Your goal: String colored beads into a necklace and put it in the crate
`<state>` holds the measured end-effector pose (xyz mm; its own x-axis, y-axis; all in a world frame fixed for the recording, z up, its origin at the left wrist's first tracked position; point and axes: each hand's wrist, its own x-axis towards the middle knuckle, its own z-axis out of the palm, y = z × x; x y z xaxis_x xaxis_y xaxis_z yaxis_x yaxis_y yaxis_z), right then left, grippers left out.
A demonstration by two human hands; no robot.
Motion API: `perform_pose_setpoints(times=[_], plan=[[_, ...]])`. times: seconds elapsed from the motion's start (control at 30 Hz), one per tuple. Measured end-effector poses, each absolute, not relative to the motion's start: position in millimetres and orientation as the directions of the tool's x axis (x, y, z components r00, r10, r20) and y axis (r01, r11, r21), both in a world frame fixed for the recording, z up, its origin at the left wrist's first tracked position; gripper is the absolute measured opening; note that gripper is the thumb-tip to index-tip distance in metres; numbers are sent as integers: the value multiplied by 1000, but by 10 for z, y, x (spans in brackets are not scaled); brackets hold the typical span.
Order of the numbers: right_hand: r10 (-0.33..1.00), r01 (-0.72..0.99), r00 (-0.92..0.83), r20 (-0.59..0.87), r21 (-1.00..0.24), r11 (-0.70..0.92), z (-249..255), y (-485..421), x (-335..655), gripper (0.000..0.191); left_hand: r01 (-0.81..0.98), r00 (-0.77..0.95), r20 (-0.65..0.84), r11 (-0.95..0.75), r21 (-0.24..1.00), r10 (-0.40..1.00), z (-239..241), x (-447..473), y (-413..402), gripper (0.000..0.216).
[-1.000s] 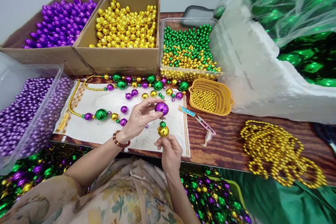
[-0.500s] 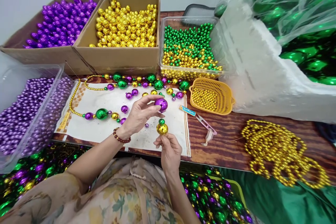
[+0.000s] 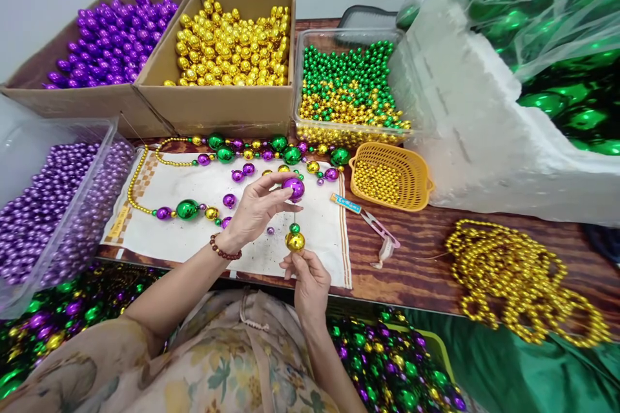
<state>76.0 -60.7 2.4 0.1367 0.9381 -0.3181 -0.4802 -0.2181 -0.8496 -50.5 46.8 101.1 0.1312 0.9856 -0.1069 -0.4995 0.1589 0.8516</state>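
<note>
Over the white towel [image 3: 167, 242], my left hand [image 3: 256, 210] pinches a shiny purple bead [image 3: 293, 189] between thumb and fingers. A thin string or needle runs down from it to a small green bead [image 3: 294, 228] and a larger gold bead [image 3: 295, 242]. Just below the gold bead, the fingers of my right hand [image 3: 309, 277] are pinched together; what they grip is too small to make out. A strung bead necklace [image 3: 188, 210] loops over the towel to the left and behind my hands. Loose purple beads [image 3: 229, 201] lie beside my left hand.
Boxes of purple [image 3: 111, 45] and gold beads [image 3: 232, 45] stand behind. A clear bin [image 3: 353, 124], a yellow basket [image 3: 416, 174] and pink-handled snips [image 3: 382, 231] are to the right. Gold bead strands [image 3: 508, 277] lie farther right; a purple-bead bin [image 3: 53, 206] is left.
My right hand has moved slightly down and left with the gold and green beads. The gap to the purple bead has widened, showing the thin line between. The purple bead has risen slightly.
</note>
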Motion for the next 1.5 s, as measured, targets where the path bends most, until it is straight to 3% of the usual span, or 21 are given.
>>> perform_pose_setpoints(times=[0.27, 0.5, 0.67, 0.8, 0.93, 1.03, 1.1, 1.17, 1.27, 1.37, 1.5], plan=[[951, -438, 178, -253, -886, -153, 57, -579, 738, 23, -445, 199, -36, 123, 887, 979, 999, -462, 392, 31], [945, -416, 206, -253, -897, -149, 136, -504, 765, 25, -244, 183, 10, 35, 969, 983, 885, -436, 297, 31], [933, -421, 220, -284, -891, -172, 11, -440, 915, 26, -166, 263, 6, 39, 985, 965, 861, -518, 456, 39], [925, -403, 262, -274, -902, -153, -122, -390, 1130, 26, 77, 208, 40, -57, 995, 977, 753, -588, 851, 34], [928, -327, 305, -215, -939, -110, -215, -378, 1336, 26, 409, 234, 265, -342, 846, 935, 796, -446, 1316, 19], [934, -279, 298, -195, -954, -110, -266, -396, 1418, 25, 490, 247, 470, -528, 694, 847, 986, -221, 1693, 21], [940, -263, 284, -191, -958, -115, -296, -409, 1435, 26, 570, 286, 509, -571, 590, 812, 1125, -77, 2027, 25], [942, -270, 276, -192, -956, -116, -321, -413, 1435, 26, 711, 355, 399, -522, 472, 845, 1226, 36, 2428, 27], [941, -294, 265, -212, -947, -131, -344, -399, 1438, 26, 853, 438, 18, -421, 309, 899, 1274, 151, 3007, 31], [941, -309, 253, -223, -941, -140, -352, -381, 1458, 26, 842, 520, -241, -445, 305, 820, 1220, 233, 3353, 27], [946, -317, 238, -222, -938, -140, -359, -380, 1489, 25, 819, 563, -340, -454, 351, 754, 1093, 319, 3474, 32]])
